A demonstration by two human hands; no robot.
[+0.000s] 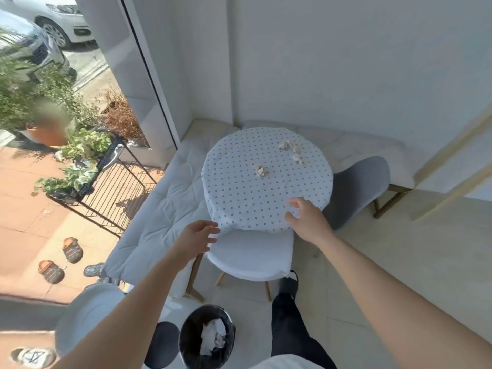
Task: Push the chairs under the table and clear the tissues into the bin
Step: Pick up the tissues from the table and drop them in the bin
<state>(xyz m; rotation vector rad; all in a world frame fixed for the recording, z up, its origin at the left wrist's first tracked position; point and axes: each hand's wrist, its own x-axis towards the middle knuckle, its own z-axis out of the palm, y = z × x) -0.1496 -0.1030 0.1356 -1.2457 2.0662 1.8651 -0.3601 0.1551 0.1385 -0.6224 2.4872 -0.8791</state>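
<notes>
A round table [239, 198] wears a white dotted cloth. On it lie crumpled tissues: one near the middle [261, 170], one at the back right [285, 145] and another just right of it [297, 157]. A white chair [251, 255] sits partly under the table's near edge. A grey chair [358, 186] stands at the table's right side. My left hand [197, 237] hovers open beside the white chair's left side. My right hand [306, 218] is open over the table's near right edge. A black bin [187, 334] with white tissue inside stands on the floor near my feet.
A white cushioned bench [159, 217] runs along the left and back walls. A glass door and a black wire rack [106, 190] with plants are at the left. Shoes [72, 250] lie outside. A white round object [87, 315] sits by the bin. My dark trouser leg [290, 331] stands right of the bin.
</notes>
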